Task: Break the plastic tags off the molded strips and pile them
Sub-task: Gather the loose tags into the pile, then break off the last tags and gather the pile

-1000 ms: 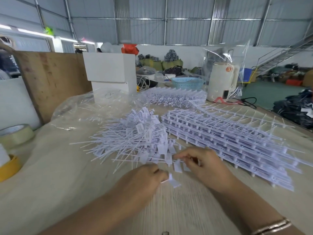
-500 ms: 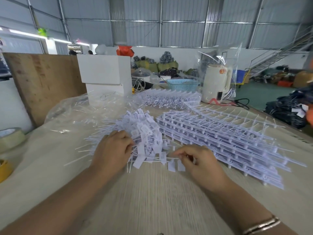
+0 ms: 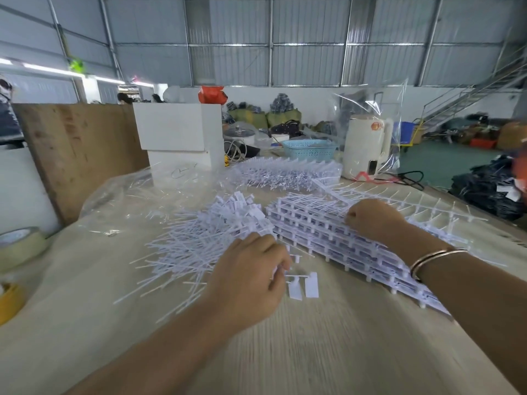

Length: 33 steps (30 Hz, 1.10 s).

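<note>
A loose pile of broken-off white tags (image 3: 211, 235) lies left of centre on the table. To its right sits a stack of molded strips (image 3: 310, 232) with tags still attached. My left hand (image 3: 248, 277) is at the near edge of the pile, fingers curled, pinching a short strip piece (image 3: 302, 283) from which two tags hang. My right hand (image 3: 370, 220) lies on top of the stack, its fingers curled round the top strip. A bangle is on that wrist.
Bare runners (image 3: 427, 201) lie behind the stack, and a clear bag of more strips (image 3: 285, 175) is further back. A crumpled plastic bag (image 3: 134, 201), white box (image 3: 176, 132), basket (image 3: 309, 149) and kettle (image 3: 365, 149) line the rear. Tape rolls (image 3: 20, 243) sit at the left edge.
My left hand came back from the pile to the short strip piece and took it. My right hand let go of that piece and moved up and right onto the stack.
</note>
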Motion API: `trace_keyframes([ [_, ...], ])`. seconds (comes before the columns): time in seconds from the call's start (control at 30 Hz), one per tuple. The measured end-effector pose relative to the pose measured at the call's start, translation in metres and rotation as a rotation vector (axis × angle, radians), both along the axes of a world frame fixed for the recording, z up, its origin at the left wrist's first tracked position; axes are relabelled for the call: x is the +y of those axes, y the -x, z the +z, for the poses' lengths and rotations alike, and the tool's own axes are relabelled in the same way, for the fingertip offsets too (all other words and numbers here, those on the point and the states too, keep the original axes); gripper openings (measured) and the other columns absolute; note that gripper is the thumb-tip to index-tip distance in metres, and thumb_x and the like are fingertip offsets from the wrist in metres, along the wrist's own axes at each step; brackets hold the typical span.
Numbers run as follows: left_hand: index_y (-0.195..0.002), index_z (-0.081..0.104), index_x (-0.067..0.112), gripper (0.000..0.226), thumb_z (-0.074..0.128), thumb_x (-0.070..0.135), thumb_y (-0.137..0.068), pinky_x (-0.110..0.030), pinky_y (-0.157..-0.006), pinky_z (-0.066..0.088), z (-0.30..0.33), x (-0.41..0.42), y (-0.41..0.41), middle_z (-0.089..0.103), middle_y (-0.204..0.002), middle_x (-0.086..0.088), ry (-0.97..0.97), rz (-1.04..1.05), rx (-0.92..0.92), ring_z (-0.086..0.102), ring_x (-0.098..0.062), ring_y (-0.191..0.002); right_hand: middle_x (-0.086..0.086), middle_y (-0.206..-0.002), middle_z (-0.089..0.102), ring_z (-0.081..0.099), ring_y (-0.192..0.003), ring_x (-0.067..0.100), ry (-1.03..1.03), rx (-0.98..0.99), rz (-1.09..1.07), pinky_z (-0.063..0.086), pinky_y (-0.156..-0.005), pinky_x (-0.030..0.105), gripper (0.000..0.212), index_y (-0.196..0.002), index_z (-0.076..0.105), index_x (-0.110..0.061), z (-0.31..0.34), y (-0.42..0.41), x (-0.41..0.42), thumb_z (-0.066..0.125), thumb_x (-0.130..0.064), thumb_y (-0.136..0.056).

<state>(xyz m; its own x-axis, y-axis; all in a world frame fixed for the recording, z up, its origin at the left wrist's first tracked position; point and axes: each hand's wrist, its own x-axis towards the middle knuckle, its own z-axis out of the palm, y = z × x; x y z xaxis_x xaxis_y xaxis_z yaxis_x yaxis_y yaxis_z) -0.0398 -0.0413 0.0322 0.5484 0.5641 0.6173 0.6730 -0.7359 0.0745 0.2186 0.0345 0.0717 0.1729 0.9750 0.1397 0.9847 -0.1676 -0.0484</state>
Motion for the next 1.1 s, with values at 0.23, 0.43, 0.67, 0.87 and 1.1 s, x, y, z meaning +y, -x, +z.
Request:
trace_keyframes([
  [0.23, -0.090, 0.062, 0.024, 0.011, 0.055, 0.017, -0.086, -0.024, -0.075, 0.044, -0.001, 0.010, -0.046, 0.052, -0.083, 0.018, 0.320, -0.074, -0.174, 0.046, 0.000, -0.086, 0.003, -0.055, 0.046, 0.045, -0.056, 0.017, 0.027, 0.156, 0.064, 0.035, -0.055, 0.026, 0.044, -0.054, 0.046, -0.011, 0.001, -0.009, 0.001, 0.053, -0.032, -0.092],
  [0.43, -0.096, 0.064, 0.021, 0.012, 0.053, 0.017, -0.093, -0.017, -0.064, 0.047, 0.009, 0.022, -0.072, 0.061, -0.085, 0.009, 0.738, -0.108, -0.405, 0.057, -0.007, -0.075, 0.013, -0.073, 0.055, 0.051, -0.070, 0.027, -0.255, 0.222, 0.057, 0.037, -0.063, 0.031, 0.043, -0.070, 0.056, -0.004, 0.017, -0.014, -0.007, 0.040, -0.031, -0.099],
  [0.67, -0.129, 0.046, 0.004, 0.043, 0.041, 0.036, -0.100, -0.027, -0.080, 0.053, 0.047, 0.031, -0.084, 0.060, -0.123, -0.015, 1.342, -0.274, -1.164, 0.061, -0.020, -0.097, -0.001, -0.079, 0.054, 0.052, -0.066, 0.015, -0.315, 0.191, 0.159, 0.040, -0.062, 0.030, 0.026, -0.091, 0.054, -0.019, 0.054, 0.017, -0.052, 0.048, -0.043, -0.094],
  [0.87, -0.109, 0.052, 0.001, 0.021, 0.040, 0.015, -0.101, -0.032, -0.064, 0.058, 0.060, 0.030, -0.073, 0.066, -0.087, -0.012, 1.276, -0.281, -1.381, 0.068, -0.018, -0.068, -0.007, -0.089, 0.059, 0.053, -0.065, 0.004, -0.070, 0.197, 0.342, 0.046, -0.065, 0.029, 0.027, -0.110, 0.058, -0.025, 0.040, 0.064, -0.119, 0.048, -0.044, -0.093],
  [1.1, -0.092, 0.057, 0.007, 0.016, 0.042, 0.009, -0.098, -0.020, -0.040, 0.039, 0.071, 0.032, -0.030, 0.054, -0.069, -0.004, 1.010, 0.043, -0.988, 0.045, -0.010, -0.044, 0.000, -0.096, 0.071, 0.066, -0.048, 0.017, 0.057, 0.671, 0.447, 0.053, -0.051, 0.025, 0.038, -0.096, 0.069, -0.018, 0.065, 0.075, -0.157, 0.050, -0.048, -0.085],
])
